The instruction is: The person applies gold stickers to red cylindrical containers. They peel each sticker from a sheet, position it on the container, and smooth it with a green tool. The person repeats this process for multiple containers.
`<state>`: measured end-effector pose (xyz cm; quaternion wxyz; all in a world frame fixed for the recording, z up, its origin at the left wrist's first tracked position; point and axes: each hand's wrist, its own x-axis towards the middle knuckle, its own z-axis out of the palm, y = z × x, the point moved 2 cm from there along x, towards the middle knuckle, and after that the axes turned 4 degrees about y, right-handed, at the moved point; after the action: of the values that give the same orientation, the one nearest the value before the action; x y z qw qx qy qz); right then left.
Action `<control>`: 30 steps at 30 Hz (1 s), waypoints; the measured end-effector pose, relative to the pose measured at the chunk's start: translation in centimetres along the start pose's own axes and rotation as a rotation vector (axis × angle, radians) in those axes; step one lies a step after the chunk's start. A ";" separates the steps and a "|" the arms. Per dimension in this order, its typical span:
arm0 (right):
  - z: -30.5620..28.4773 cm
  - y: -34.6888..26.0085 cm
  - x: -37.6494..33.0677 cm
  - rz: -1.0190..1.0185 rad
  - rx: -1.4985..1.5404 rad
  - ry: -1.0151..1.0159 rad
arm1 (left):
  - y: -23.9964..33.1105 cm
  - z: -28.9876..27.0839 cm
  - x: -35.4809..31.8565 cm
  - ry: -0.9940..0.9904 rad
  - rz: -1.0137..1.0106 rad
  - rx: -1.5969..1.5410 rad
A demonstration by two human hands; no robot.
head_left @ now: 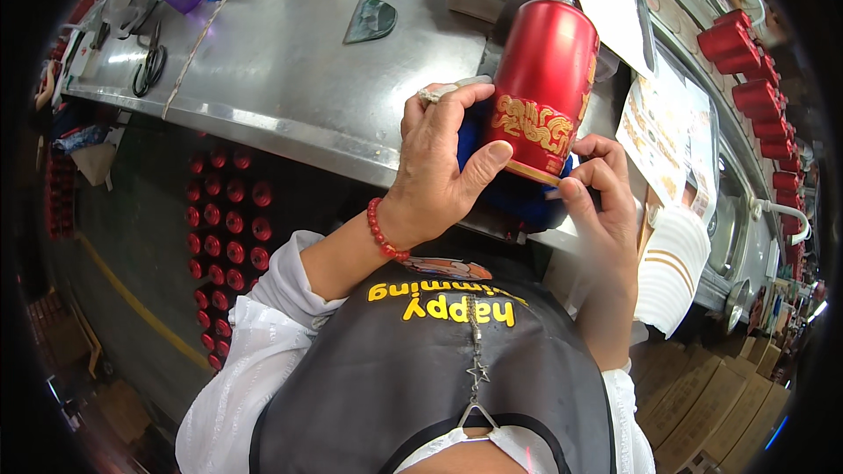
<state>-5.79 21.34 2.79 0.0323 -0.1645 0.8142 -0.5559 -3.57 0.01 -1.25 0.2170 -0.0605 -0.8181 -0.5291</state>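
Behind the grip, a long steel workbench (290, 70) fills most of the view, its front edge running just under the hands. Below that edge, off to the left of the hands, rows of red cans (230, 228) stand on the floor; more red cans (746, 61) line a shelf well to the right. Right of the grip: printed paper sheets (663, 123) and a stack of white paper cups (672, 268). Far left on the bench, black scissors (149, 66).

Object in hand: one red can (546, 79) with gold ornament, held tilted over the bench edge, base toward the person. Left hand (439, 167) is closed around its lower body, thumb pressed on the gold band, fingers wrapped behind; a blue cloth (518, 193) sits under the palm. Right hand (597, 189) is pinched at the bottom rim, fingertips together on the rim edge; what they hold there, if anything, cannot be made out.

Judgement: work on this can's base looks mid-way, not finished; the floor stock may be done or waiting, cannot tell which.
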 end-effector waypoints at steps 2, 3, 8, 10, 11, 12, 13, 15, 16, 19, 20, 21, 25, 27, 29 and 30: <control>0.0 0.1 0.0 -0.006 -0.016 -0.007 | 0.3 0.0 0.1 -0.001 0.022 0.028; -0.1 0.2 0.1 -0.017 -0.044 -0.016 | 0.4 0.0 0.1 0.000 0.033 0.042; 0.1 0.8 0.0 0.034 -0.008 -0.010 | 0.5 0.2 0.1 -0.009 0.065 0.105; 0.2 1.0 0.1 0.004 -0.035 -0.011 | 0.3 0.2 0.0 0.002 0.048 0.063; 0.2 1.1 0.0 0.002 -0.033 -0.012 | 0.0 0.3 -0.1 0.021 0.030 0.015; 0.2 1.3 0.1 -0.002 -0.029 -0.014 | -0.3 0.3 -0.1 0.040 0.013 -0.030; 0.2 1.4 0.2 -0.006 -0.026 -0.016 | -0.7 0.3 -0.5 0.076 -0.018 -0.115; 0.2 1.4 0.3 -0.030 -0.030 -0.021 | -0.8 0.1 -1.3 0.146 -0.083 -0.285; 0.2 1.4 0.2 -0.040 -0.032 -0.023 | -0.3 0.0 -1.5 0.153 -0.034 -0.231; 0.1 1.7 0.2 -0.023 -0.030 -0.017 | 0.2 0.6 -1.0 0.141 0.058 -0.086; 0.0 1.6 0.2 -0.032 -0.041 -0.022 | -0.1 0.8 -1.2 0.154 0.003 -0.166; -0.1 1.7 0.2 -0.042 -0.047 -0.023 | -0.6 1.0 -1.5 0.161 -0.049 -0.242; 0.0 1.5 0.3 -0.074 -0.044 -0.036 | -0.8 -0.6 -2.2 0.185 0.176 -0.060; 0.0 1.4 0.5 -0.056 -0.033 -0.041 | -0.5 -0.8 -2.2 0.167 0.418 0.092; 0.0 1.6 0.5 -0.062 -0.028 -0.049 | -0.3 -0.6 -1.5 0.175 0.265 -0.039; 0.0 1.7 0.5 -0.081 -0.028 -0.047 | -0.4 -0.6 -1.3 0.136 0.194 -0.023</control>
<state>-6.63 21.78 1.25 0.0266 -0.2107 0.8134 -0.5415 -2.37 -0.54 -1.86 0.3216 -0.1060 -0.7856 -0.5179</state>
